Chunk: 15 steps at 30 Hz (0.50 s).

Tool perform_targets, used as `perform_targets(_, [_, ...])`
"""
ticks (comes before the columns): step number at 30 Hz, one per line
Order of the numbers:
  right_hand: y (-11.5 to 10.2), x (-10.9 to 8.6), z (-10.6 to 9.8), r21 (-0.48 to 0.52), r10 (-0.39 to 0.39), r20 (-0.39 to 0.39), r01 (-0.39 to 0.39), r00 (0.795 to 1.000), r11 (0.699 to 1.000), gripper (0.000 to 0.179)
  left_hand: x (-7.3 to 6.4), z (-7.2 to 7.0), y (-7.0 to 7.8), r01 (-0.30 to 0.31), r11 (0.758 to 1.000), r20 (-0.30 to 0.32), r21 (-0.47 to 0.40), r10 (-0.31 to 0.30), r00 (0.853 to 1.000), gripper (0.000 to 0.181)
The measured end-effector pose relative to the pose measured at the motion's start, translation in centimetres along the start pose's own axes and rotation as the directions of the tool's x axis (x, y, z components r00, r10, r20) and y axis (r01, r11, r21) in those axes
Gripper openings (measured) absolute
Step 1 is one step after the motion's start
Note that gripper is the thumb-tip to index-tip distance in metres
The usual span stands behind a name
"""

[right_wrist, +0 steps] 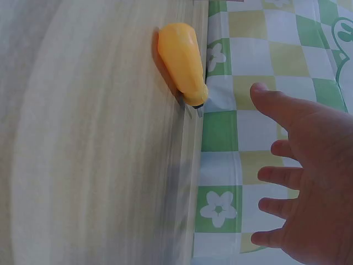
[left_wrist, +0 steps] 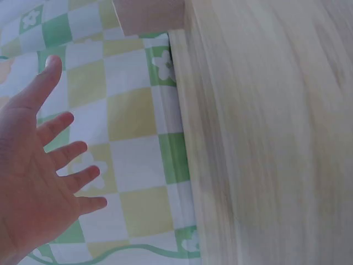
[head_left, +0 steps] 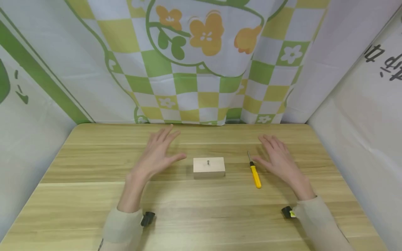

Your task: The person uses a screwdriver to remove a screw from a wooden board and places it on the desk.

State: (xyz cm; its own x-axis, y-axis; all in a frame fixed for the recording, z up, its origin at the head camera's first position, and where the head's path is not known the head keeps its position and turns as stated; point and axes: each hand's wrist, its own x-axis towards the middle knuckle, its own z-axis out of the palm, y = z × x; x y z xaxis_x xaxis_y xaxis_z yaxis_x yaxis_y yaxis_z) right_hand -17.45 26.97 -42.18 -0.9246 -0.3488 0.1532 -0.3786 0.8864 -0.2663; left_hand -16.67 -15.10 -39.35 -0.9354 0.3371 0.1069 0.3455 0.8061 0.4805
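Note:
A pale wooden block [head_left: 208,165] lies on the table, with a small screw [head_left: 208,162] standing up from its top face. To its right is a screwdriver [head_left: 255,176] with a yellow handle, its thin shaft pointing toward the back. My left hand [head_left: 159,153] hovers left of the block, fingers spread and holding nothing; the left wrist view shows the palm and part of the block [left_wrist: 150,16]. Just right of the screwdriver, my right hand [head_left: 277,158] is also empty with fingers extended. In the right wrist view the yellow handle [right_wrist: 181,58] lies beyond the thumb.
The wood-grain table [head_left: 201,216] ends at a checkered, flowered curtain [head_left: 207,83] along the back. White cloth walls [head_left: 361,132] rise at both sides, the right one with dark writing. Each sleeve has a small black device [head_left: 148,218] at the cuff.

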Motion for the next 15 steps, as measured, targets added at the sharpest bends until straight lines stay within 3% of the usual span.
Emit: perform_targets(15, [-0.3, -0.6, 0.1, 0.015, -0.046, 0.022, 0.046, 0.999, 0.999, 0.073, 0.1, -0.1, 1.8, -0.058, 0.995, 0.003, -0.083, 0.058, 0.998, 0.084])
